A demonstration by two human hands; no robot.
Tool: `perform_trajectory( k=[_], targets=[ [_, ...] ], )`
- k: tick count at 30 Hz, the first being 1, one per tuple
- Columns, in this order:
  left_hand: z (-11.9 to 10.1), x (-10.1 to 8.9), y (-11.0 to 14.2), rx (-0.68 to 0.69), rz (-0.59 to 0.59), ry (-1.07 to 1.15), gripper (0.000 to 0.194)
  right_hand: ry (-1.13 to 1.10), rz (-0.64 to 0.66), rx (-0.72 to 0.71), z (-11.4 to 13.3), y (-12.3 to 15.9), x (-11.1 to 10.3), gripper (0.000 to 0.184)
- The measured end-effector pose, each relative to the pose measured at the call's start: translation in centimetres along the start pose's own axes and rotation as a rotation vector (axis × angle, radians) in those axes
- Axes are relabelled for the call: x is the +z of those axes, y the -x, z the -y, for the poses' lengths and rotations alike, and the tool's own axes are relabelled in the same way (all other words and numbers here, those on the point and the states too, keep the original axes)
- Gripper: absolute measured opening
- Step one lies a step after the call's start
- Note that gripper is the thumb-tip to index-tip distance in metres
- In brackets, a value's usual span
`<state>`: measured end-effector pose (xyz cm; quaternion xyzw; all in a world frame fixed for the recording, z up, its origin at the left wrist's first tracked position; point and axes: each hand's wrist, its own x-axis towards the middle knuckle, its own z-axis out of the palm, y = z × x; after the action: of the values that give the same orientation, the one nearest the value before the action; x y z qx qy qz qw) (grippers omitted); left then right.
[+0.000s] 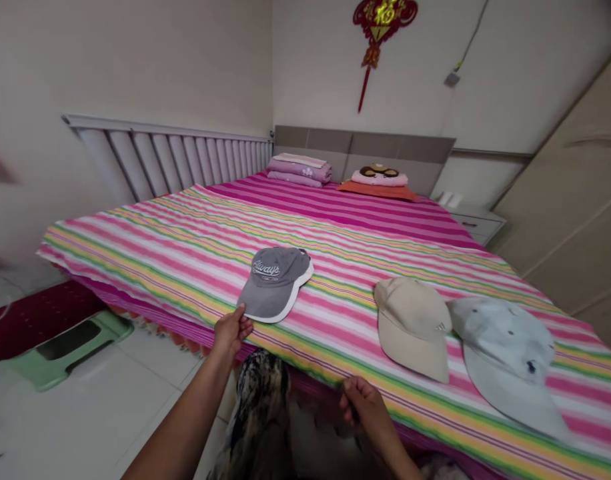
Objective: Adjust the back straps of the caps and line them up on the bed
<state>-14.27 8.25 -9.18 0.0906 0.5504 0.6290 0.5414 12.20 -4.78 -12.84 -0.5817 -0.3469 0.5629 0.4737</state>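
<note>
Three caps lie on a striped bedspread (pixel 335 233). A grey cap (pixel 274 281) with white trim and lettering sits at the near left. My left hand (pixel 231 329) is at the edge of its brim, thumb touching the brim, fingers curled. A beige cap (pixel 413 325) lies to the right, and a pale blue-white cap (pixel 508 360) lies beside it. My right hand (pixel 363 401) is at the bed's near edge, fingers pinched on the hanging edge of the bedspread.
Folded purple bedding (pixel 299 169) and an orange pillow with a plush cushion (pixel 379 181) lie at the headboard. A green plastic stool (pixel 65 347) stands on the tiled floor at left. A wardrobe (pixel 570 220) is at right, with a nightstand (pixel 473 220) beside it.
</note>
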Motion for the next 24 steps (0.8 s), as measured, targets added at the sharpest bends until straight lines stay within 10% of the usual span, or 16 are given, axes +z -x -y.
perform_trajectory(
  k=[11,18,24],
  targets=[
    [-2.9,1.0,1.0,-0.218,0.058,-0.008,0.020,-0.227,-0.284,-0.091,2.5,0.3,-5.6,0.031],
    [-2.8,1.4,1.8,-0.185,0.056,-0.025,0.021,-0.597,-0.827,-0.185,3.0,2.3,-15.9,0.027],
    [-2.6,1.9,1.9,-0.195,0.050,0.004,0.025,-0.754,-0.833,-0.141,3.8,2.2,-22.0,0.018]
  ],
)
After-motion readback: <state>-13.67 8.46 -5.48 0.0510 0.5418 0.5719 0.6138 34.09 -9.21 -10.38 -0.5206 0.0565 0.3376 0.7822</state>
